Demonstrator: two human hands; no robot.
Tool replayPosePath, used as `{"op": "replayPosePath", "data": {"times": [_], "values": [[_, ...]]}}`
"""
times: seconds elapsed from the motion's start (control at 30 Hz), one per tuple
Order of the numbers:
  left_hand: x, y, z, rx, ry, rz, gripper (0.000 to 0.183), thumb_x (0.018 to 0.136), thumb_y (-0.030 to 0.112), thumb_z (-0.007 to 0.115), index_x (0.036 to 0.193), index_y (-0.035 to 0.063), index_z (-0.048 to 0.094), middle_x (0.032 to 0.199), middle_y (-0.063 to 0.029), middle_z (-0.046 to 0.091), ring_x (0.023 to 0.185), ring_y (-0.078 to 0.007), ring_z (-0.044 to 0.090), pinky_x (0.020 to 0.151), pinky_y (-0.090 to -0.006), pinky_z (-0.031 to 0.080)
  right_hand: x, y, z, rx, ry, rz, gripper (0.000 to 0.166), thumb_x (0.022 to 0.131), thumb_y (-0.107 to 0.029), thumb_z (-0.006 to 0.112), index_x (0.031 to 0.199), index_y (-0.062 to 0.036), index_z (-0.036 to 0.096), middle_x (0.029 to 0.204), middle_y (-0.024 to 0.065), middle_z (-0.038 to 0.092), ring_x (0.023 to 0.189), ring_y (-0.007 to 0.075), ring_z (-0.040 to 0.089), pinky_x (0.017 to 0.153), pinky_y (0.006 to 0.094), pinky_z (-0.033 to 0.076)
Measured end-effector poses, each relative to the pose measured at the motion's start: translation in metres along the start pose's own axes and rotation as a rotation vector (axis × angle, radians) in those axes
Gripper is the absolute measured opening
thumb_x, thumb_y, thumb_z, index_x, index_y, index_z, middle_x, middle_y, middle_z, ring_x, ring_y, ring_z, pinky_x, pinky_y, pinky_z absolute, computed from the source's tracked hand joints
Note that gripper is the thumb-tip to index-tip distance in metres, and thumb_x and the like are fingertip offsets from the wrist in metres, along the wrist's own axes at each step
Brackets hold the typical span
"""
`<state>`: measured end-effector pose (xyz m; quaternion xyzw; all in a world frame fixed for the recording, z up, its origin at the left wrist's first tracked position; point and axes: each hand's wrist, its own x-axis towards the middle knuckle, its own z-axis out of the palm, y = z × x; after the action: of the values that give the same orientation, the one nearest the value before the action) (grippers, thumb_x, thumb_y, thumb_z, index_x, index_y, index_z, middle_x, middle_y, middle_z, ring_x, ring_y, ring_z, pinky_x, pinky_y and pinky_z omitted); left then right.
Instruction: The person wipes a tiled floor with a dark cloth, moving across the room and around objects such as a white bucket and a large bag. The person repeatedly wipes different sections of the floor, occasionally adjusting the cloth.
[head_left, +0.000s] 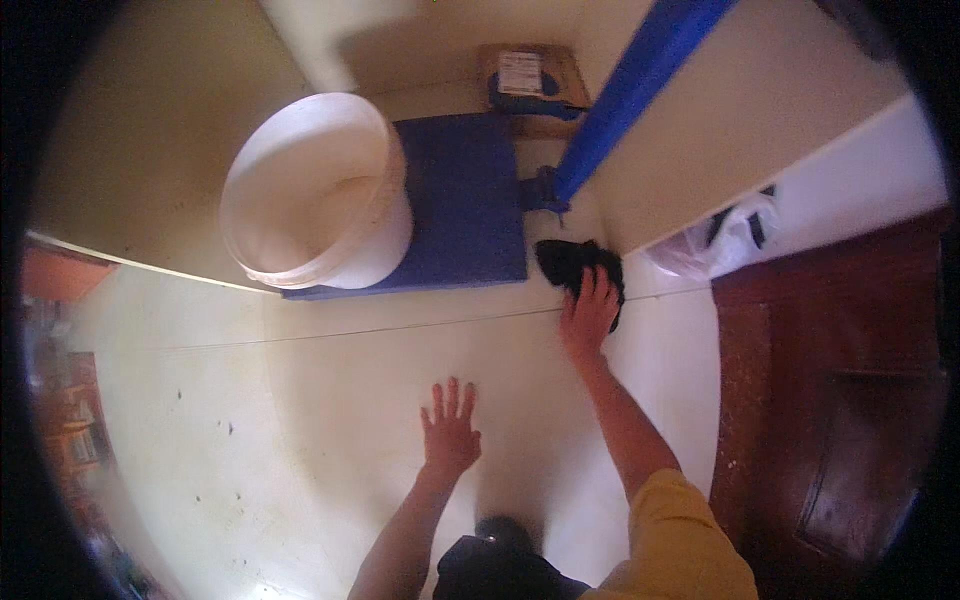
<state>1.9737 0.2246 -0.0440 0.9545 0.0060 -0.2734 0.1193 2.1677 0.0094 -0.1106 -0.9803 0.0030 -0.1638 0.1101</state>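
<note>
My right hand (592, 311) is on a bunched black cloth (576, 262) on the pale floor, its fingers pressed over the near part. The cloth is just right of a blue platform (465, 217), near the foot of a blue pole (637, 97). My left hand (451, 435) is palm down at the floor, fingers spread and nothing in it. Whether it bears weight there, I cannot tell. On the left part of the platform stands a large white plastic bucket (315, 195); its visible inside holds nothing I can make out.
Behind the platform a cardboard box (574, 71) with a paper label and a dark blue item lies by the wall. Pale panels (150, 150) rise left and right. A clear plastic bag (720, 240) sits at right, near dark red-brown wooden furniture (817, 337). Dark specks dot the floor (337, 405).
</note>
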Motion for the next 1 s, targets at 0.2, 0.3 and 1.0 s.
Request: {"op": "replayPosePath", "data": {"times": [0.2, 0.3, 1.0], "values": [[-0.005, -0.001, -0.009, -0.025, 0.001, 0.0, 0.085, 0.078, 0.024, 0.063, 0.149, 0.0184, 0.016, 0.155, -0.011, 0.012, 0.142, -0.0359, 0.011, 0.106, -0.0603, 0.024, 0.111, -0.021, 0.043, 0.031, -0.006, -0.04, 0.052, 0.085, -0.029, 0.06, 0.13, -0.0055, 0.047, 0.139, 0.0146, 0.04, 0.116, 0.0396, 0.042, 0.094, 0.0505, 0.036], [0.0, 0.005, -0.009, -0.027, 0.034, 0.047, 0.085, 0.079, 0.021, 0.063, 0.149, 0.0186, 0.016, 0.155, -0.0105, 0.011, 0.142, -0.0361, 0.011, 0.106, -0.0606, 0.024, 0.127, 0.003, 0.077, -0.048, 0.119, -0.202, 0.052, 0.083, -0.027, 0.061, 0.129, -0.0063, 0.048, 0.138, 0.0139, 0.04, 0.118, 0.0405, 0.041, 0.094, 0.0525, 0.035], [-0.146, -0.079, 0.058, -1.396, 0.846, -0.634, 0.044, 0.095, 0.013, 0.046, 0.138, 0.0037, 0.04, 0.132, -0.0157, 0.049, 0.112, -0.024, 0.054, 0.091, -0.0332, 0.044, -0.236, -0.269, -0.068, 0.874, -0.799, -0.372, 0.041, 0.068, -0.012, 0.072, 0.108, -0.0093, 0.062, 0.106, 0.0082, 0.059, 0.101, 0.0272, 0.056, 0.085, 0.0392, 0.046]]}}
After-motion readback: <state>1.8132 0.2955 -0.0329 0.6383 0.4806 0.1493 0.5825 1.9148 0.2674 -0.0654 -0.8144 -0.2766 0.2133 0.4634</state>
